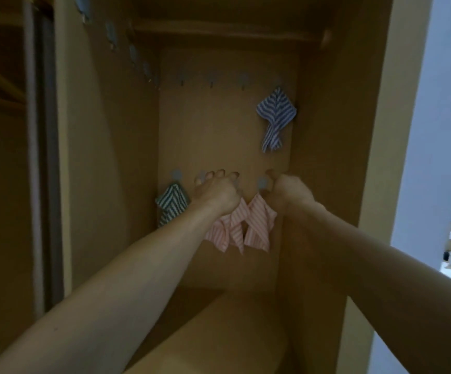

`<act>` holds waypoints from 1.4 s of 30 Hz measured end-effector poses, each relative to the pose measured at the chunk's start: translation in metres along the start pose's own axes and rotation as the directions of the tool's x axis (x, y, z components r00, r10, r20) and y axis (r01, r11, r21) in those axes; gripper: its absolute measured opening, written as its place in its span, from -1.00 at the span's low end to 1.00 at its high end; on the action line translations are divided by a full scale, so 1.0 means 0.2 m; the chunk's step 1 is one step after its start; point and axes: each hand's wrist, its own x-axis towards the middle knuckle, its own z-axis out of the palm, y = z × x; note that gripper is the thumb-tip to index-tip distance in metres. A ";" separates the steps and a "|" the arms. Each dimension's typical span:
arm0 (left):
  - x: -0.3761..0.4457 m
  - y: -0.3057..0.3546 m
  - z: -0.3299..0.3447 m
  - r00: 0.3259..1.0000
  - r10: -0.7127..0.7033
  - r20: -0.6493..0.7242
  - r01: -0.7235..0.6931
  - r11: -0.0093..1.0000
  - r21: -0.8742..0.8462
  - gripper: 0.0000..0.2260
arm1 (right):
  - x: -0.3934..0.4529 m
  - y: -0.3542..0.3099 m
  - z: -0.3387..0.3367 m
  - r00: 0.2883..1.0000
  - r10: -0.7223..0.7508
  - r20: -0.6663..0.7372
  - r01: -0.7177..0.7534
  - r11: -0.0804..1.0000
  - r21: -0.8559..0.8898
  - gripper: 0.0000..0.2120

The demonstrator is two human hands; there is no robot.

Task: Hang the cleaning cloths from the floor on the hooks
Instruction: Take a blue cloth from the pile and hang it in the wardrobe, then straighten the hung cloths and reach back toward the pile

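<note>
Left hand [213, 191]: fingers spread, pinching the pink striped cloth [242, 225] at its top edge.
Right hand [290, 191]: fist closed on the cloth's corner beside the hook [262, 182].
Cloth: likely light, limp; best held by the corner.

Inside the wooden wardrobe, a pink-and-white striped cloth [248, 225] hangs bunched at the lower row of hooks on the back panel, its top corner at a round grey hook [262, 182] and its folds drooping in points below. To its left a green-and-white striped cloth [172, 202] hangs from the leftmost lower hook [177, 174]. Higher up on the right, a blue-and-white striped cloth [275, 116] dangles from the upper row, beside three bare hooks [211, 81].
</note>
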 end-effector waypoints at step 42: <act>-2.65 0.24 0.00 0.895 0.295 0.334 -0.091 0.854 -0.512 -0.56 | -2.95 -0.39 -0.03 0.801 0.591 0.095 -0.599 0.792 0.119 -0.49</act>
